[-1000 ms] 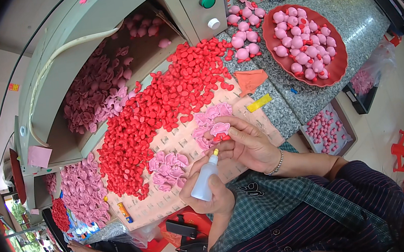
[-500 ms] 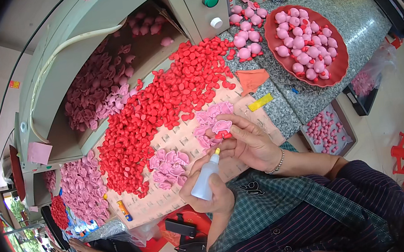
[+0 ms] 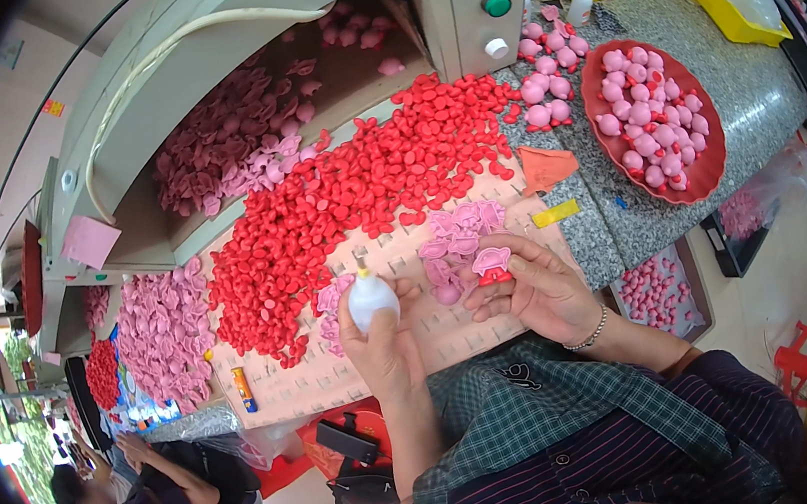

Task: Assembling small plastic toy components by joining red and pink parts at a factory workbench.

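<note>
My left hand (image 3: 388, 355) is closed around a white squeeze bottle (image 3: 373, 303) with a yellow neck and a thin tip pointing away from me. To its right, my right hand (image 3: 552, 296) pinches a small pink molded piece (image 3: 491, 261) between thumb and fingers. A red foot-like part (image 3: 495, 277) sits against the lower edge of that piece. Bottle tip and piece are apart. Beyond my right hand lie several loose pink pieces (image 3: 461, 227) on the pink mat (image 3: 434, 339). More pink pieces (image 3: 328, 312) are partly hidden behind the bottle.
A large heap of red parts (image 3: 347, 198) spreads along a grey machine (image 3: 228, 52) with pink pieces inside. A red dish (image 3: 715, 163) of pink figures stands at the right. A glue stick (image 3: 243, 388) lies front left. Another person (image 3: 165, 483) sits at the lower left.
My left hand has drawn the bottle left, away from the pink piece, and its tip has swung upright. My right hand still holds the piece. The whole view has shifted somewhat.
</note>
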### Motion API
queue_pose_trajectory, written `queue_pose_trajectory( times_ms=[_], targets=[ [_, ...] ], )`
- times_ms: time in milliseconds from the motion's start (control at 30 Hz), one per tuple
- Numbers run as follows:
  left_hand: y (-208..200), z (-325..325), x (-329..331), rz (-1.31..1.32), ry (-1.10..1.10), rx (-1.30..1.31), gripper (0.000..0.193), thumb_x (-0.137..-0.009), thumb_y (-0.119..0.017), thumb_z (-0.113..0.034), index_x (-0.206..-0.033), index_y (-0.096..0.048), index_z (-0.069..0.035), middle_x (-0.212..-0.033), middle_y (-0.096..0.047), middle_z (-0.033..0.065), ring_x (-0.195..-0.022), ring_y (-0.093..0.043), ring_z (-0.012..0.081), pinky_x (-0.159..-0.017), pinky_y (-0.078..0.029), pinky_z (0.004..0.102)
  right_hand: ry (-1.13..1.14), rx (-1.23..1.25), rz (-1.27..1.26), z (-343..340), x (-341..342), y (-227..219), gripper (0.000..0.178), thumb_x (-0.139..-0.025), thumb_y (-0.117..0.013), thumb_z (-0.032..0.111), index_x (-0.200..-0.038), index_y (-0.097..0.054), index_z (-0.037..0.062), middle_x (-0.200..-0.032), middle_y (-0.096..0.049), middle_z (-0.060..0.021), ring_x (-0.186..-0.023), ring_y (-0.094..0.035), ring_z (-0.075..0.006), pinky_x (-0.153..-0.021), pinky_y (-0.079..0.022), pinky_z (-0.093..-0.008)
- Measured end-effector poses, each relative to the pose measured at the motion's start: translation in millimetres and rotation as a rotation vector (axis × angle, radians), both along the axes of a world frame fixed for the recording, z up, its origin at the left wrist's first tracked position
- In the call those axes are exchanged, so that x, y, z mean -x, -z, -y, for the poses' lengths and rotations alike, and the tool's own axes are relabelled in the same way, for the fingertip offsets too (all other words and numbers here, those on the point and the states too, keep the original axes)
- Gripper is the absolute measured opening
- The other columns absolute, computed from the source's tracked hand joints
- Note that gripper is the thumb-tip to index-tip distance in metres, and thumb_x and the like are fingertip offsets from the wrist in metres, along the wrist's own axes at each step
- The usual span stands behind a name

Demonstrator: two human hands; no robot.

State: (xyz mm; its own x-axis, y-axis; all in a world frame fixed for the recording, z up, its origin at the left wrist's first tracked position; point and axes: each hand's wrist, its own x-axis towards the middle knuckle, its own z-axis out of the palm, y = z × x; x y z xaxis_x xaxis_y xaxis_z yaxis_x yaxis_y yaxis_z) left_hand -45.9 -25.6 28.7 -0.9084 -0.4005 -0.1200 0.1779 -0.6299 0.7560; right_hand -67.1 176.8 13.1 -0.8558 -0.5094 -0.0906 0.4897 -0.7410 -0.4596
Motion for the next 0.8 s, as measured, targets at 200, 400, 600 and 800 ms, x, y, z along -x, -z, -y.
queue_pose_trajectory(
  times_ms=[200, 400, 600, 800],
  targets=[
    [0.7, -0.3, 22.5, -0.088, -0.08, 0.645, 0.04, -0.079, -0.072, 0.004, -0.113, -0.051, 0.0, -0.106, -0.065, 0.0126, -0.097, -0.066, 0.0189, -0.085, -0.053, 0.0306, -0.087, -0.036, 0.028, 2.8, -1.4, -4.8, 0.042, -0.103, -0.045, 0.021, -0.141, -0.039, 0.0037, -0.126, -0.057, -0.0262, -0.106, -0.065, -0.0362, -0.089, -0.055, -0.0481],
    [16.8, -6.2, 42.5, 0.047, -0.06, 0.895, 0.034, -0.084, -0.07, -0.002, -0.113, -0.05, 0.0, -0.097, -0.068, 0.0129, -0.092, -0.067, 0.0215, -0.078, -0.053, 0.0327, -0.066, -0.085, 0.076, 4.5, -2.5, -7.6, 0.043, -0.101, -0.048, 0.022, -0.137, -0.04, 0.0002, -0.119, -0.06, -0.0248, -0.102, -0.067, -0.0368, -0.084, -0.058, -0.0461],
    [20.0, -1.5, 42.4, 0.016, -0.122, 1.199, 0.039, -0.082, -0.072, -0.004, -0.115, -0.051, 0.001, -0.098, -0.064, 0.019, -0.088, -0.065, 0.0339, -0.074, -0.051, 0.0376, -0.055, -0.049, 0.085, 3.9, -3.8, -3.5, 0.042, -0.102, -0.047, 0.02, -0.14, -0.039, 0.0027, -0.121, -0.059, -0.0255, -0.105, -0.065, -0.0381, -0.087, -0.056, -0.0479],
    [-22.1, 11.5, 11.1, -0.03, -0.381, 1.492, 0.036, -0.078, -0.075, 0.0, -0.11, -0.059, 0.001, -0.098, -0.062, 0.0178, -0.09, -0.062, 0.0312, -0.081, -0.05, 0.0355, -0.02, -0.079, 0.126, 5.6, -2.8, -2.9, 0.041, -0.103, -0.042, 0.021, -0.14, -0.037, 0.0041, -0.122, -0.058, -0.026, -0.099, -0.067, -0.0375, -0.082, -0.058, -0.0469]
  ],
)
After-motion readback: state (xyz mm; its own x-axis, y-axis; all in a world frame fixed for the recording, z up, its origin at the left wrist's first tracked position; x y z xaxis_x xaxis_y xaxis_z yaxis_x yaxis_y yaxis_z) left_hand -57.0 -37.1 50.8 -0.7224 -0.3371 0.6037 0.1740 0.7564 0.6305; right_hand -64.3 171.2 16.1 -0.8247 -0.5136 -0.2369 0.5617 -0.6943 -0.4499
